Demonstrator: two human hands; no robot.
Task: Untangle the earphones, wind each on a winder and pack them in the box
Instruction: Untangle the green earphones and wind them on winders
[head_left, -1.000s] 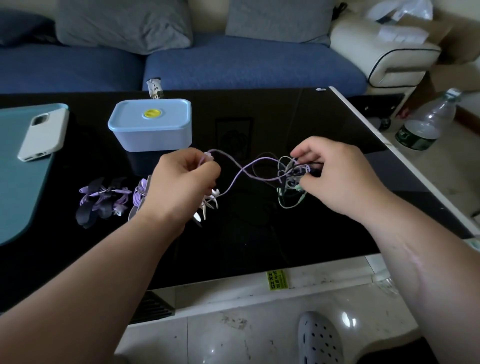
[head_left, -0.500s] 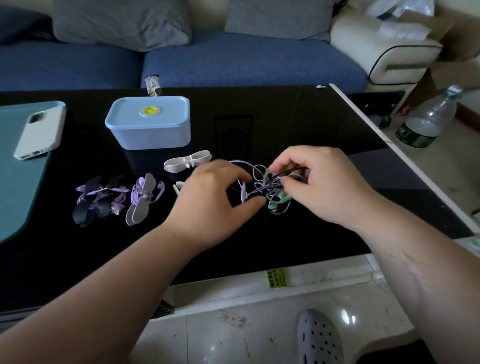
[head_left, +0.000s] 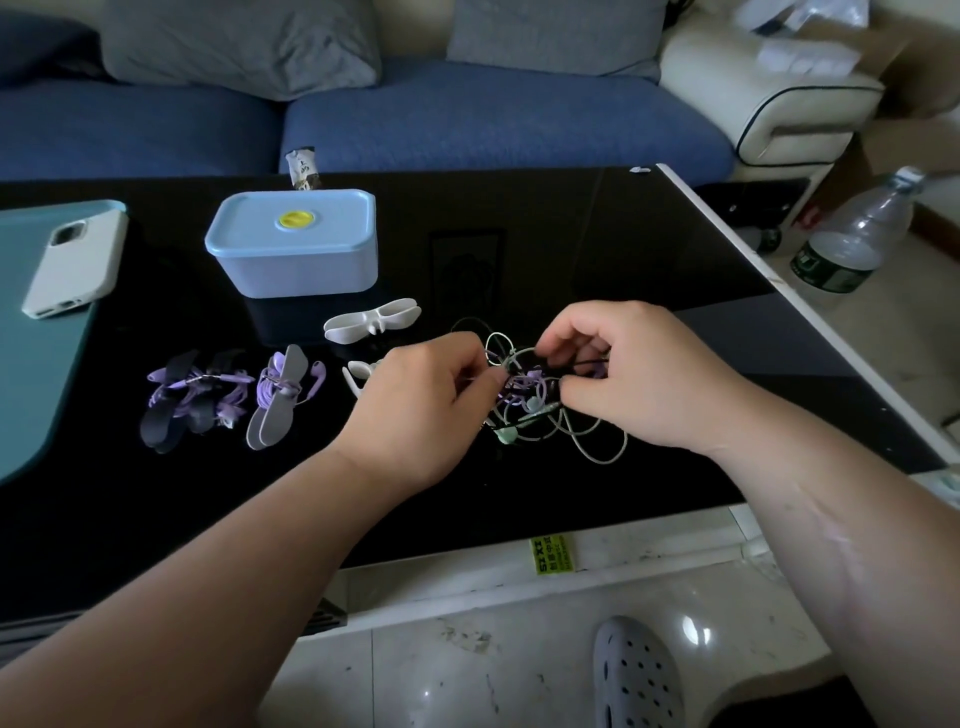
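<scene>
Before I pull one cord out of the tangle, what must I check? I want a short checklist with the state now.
1. Left hand grip on tangle: ok, pinches cords.
2. Right hand grip: ok, pinches cords.
3. Cords separated: not ok, purple, green and black are knotted.
4. Free winder ready: ok, lies near the box.
5. Box open: not ok, lid on.
6. Loose cord end: cannot tell.

A home living room. A blue sofa with grey cushions runs along the far side at 12 o'clock, and a cream armchair sits at 1 o'clock. The low black glass desk stands on a glossy tiled floor, with a plastic water bottle at 2 o'clock and a perforated clog at 6 o'clock.
</scene>
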